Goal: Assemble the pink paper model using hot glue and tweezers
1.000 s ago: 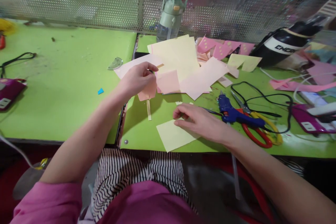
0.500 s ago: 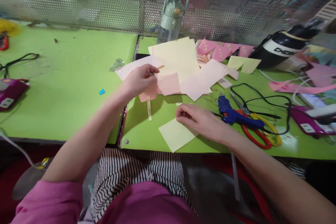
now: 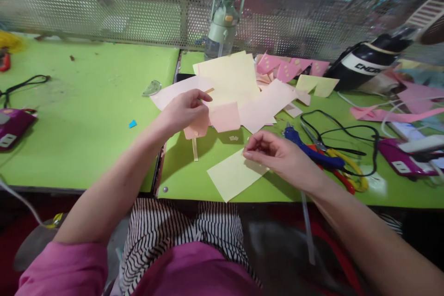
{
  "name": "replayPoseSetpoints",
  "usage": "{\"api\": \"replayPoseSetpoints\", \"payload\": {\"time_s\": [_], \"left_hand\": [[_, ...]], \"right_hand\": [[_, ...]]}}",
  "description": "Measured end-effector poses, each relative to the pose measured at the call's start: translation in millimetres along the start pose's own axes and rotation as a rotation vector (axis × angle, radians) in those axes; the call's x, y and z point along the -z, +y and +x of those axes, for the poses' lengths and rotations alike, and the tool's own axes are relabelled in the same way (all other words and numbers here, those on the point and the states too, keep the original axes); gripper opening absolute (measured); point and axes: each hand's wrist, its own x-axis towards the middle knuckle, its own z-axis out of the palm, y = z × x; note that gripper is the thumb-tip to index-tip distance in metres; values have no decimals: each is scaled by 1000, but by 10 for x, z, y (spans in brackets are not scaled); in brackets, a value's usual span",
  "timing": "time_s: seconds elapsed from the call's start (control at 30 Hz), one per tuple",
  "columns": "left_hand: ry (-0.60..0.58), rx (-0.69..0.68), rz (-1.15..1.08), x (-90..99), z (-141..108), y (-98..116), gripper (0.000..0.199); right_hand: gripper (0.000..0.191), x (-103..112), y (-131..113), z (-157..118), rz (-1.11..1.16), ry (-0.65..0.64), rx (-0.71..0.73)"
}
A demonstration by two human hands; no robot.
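My left hand point(image 3: 189, 108) is closed over a pink piece of paper point(image 3: 197, 130), its thumb and fingers bent at the top. A narrow cream paper strip point(image 3: 195, 149) hangs below that piece. My right hand point(image 3: 270, 152) is pinched, its fingertips above the far edge of a pale yellow paper sheet point(image 3: 234, 175). Whatever lies between those fingertips is too small to name. Tiny cream scraps point(image 3: 233, 138) rest on the green table between the hands. Another pink paper piece point(image 3: 225, 117) lies just right of my left hand.
Large cream paper point(image 3: 229, 74) and pale pink paper point(image 3: 268, 104) overlap behind the hands. At right are a blue glue gun point(image 3: 314, 152), scissors with yellow and red handles point(image 3: 355, 171), and black cable. A green bottle point(image 3: 222, 27) and black bottle point(image 3: 364, 62) stand farther back.
My right hand has shifted right and slightly away from me, uncovering more of the yellow sheet and the tiny scraps. My left hand keeps nearly the same place. The whole view has shifted slightly.
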Motion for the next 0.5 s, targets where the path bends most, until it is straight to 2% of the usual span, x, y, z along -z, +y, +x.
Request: {"api": "replayPoseSetpoints", "payload": {"time_s": [0.1, 0.23, 0.3, 0.37, 0.5], "left_hand": [[-44, -2, -17, -26, -1, -26, 26], [-50, -12, 52, -56, -21, -25, 28], [-49, -12, 72, -64, -36, -9, 29], [-51, -10, 74, -67, -49, 6, 30], [-54, -2, 65, -60, -58, 5, 30]], "right_hand": [[23, -30, -19, 0, -36, 29, 16], [16, -70, -45, -67, -310, -72, -48], [15, -83, -53, -105, -415, -65, -45], [16, -83, -48, -135, -449, -29, -39], [17, -19, 13, -204, -379, 1, -75]]}}
